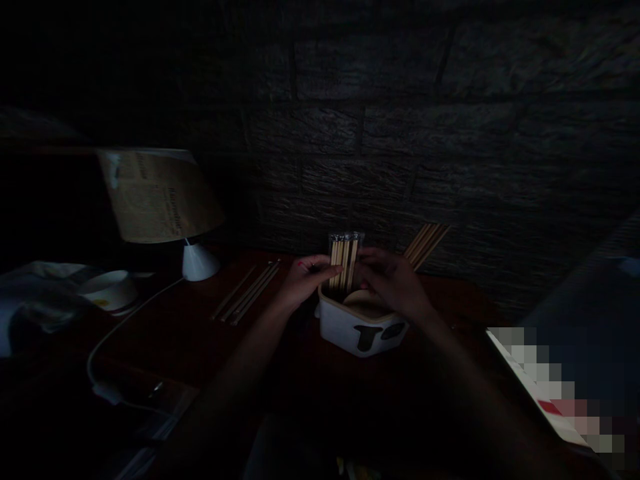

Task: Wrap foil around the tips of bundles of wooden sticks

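Note:
A bundle of wrapped wooden chopsticks (pixel 343 263) stands upright in clear plastic at the back of a white container (pixel 345 330) with dark markings. My left hand (pixel 311 279) grips the bundle from the left, thumb across its front. On the other side my right hand (pixel 393 277) is closed at the bundle's right edge, its fingertips partly hidden in shadow. Inside the container a round, pale object (pixel 367 303) shows beneath my right hand. Loose chopsticks (pixel 426 245) lean out behind that hand.
Several thin wrapped sticks (pixel 250 293) lie on the dark table at left. Beyond them stand a table lamp (pixel 163 197) with its cord and a white bowl (pixel 111 291). A brick-patterned wall (pixel 330 140) rises behind; a pale, partly pixelated panel (pixel 537 393) is at right.

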Tool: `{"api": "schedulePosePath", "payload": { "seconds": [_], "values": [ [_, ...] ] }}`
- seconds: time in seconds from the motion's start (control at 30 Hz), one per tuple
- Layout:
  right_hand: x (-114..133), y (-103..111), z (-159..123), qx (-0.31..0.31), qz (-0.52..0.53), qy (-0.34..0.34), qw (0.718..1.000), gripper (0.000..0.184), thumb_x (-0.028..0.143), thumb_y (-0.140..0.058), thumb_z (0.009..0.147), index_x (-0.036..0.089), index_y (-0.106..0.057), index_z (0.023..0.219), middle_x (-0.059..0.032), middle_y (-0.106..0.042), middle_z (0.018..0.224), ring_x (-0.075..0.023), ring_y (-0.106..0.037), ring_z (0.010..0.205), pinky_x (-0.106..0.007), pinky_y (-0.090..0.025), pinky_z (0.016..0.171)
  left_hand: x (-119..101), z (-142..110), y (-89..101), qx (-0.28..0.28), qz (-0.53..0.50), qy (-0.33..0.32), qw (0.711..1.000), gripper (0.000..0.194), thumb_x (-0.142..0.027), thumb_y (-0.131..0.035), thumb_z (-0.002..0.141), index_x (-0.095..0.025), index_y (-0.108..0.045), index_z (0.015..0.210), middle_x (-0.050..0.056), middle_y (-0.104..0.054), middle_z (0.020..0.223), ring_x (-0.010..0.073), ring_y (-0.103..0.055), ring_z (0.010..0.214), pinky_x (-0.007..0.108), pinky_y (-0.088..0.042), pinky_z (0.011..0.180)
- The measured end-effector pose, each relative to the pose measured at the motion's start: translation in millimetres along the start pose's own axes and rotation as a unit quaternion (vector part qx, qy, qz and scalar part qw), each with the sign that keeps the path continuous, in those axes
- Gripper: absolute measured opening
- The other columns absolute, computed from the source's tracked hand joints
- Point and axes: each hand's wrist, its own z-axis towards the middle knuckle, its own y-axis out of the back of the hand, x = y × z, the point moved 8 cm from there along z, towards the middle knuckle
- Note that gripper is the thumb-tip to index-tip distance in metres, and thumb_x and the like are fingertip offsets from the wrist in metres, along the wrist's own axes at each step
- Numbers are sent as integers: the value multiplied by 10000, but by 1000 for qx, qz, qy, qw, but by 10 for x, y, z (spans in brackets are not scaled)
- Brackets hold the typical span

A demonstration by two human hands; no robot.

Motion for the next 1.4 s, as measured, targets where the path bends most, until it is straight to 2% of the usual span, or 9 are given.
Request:
{"api": "schedulePosePath", "payload": {
  "seconds": [0.17, 0.33, 0.5, 0.63, 0.93, 1.1, 1.23, 1.4],
  "values": [
    [25, -26, -9, 13, 15, 3, 1000, 200, 271, -680, 766, 191, -694, 949, -16, -707, 834, -100, -617, 539, -252, -520, 539, 43, 1, 1, -4, -23, 16, 1000, 250, -328, -842, 650, -172, -769, 832, 10, -729, 826, 145, -619, 755, 250, -440, 723],
    [9, -26, -2, 10, 23, -11, 1000, 207, 261, -716, 726, 200, -692, 922, -21, -712, 854, -114, -640, 563, -260, -539, 546, 85, 13, 5, -2, -27, 19, 999, 233, -340, -833, 663, -167, -759, 802, -3, -707, 760, 136, -602, 711, 246, -421, 691],
    [32, -42, -8, 18, 8, -6, 1000, 135, 301, -705, 763, 210, -709, 863, -1, -704, 759, -113, -614, 539, -257, -521, 531, 106, 18, 5, -7, -37, 23, 999, 266, -344, -846, 636, -163, -762, 813, 2, -713, 768, 140, -606, 708, 252, -425, 695],
    [21, -33, -8, 15, -7, -3, 1000, 149, 343, -679, 800, 208, -701, 858, 17, -660, 654, -117, -587, 499, -259, -489, 508, 122, 13, 15, -19, -45, 27, 998, 284, -344, -862, 613, -165, -761, 808, 0, -719, 770, 142, -612, 710, 255, -432, 702],
    [-11, -15, 5, 0, -6, -13, 1000, 142, 320, -667, 811, 197, -691, 877, 6, -672, 671, -109, -584, 488, -246, -468, 483, 120, 19, 27, -23, -43, 23, 999, 250, -332, -858, 636, -178, -779, 817, 9, -739, 804, 158, -637, 785, 269, -458, 763],
    [-15, -35, 15, 3, 13, -20, 1000, 113, 292, -666, 812, 197, -696, 864, -17, -722, 777, -102, -600, 487, -235, -468, 450, 146, 30, 36, -24, -49, 29, 998, 260, -354, -856, 640, -187, -782, 825, 12, -755, 821, 166, -655, 769, 285, -478, 767],
    [-10, -42, 16, 8, 16, -16, 1000, 73, 245, -660, 812, 201, -700, 854, -19, -731, 789, -107, -615, 515, -246, -507, 498, 156, 26, 16, -12, -59, 39, 997, 291, -365, -867, 633, -187, -789, 850, 25, -770, 847, 174, -677, 773, 294, -494, 779],
    [7, -47, 16, 19, -4, 3, 1000, 127, 245, -664, 819, 210, -716, 930, -40, -739, 917, -122, -648, 586, -280, -552, 562, 150, 22, 3, -5, -63, 40, 997, 268, -355, -862, 649, -187, -787, 844, 24, -772, 831, 167, -680, 751, 287, -497, 759]
  ]
}}
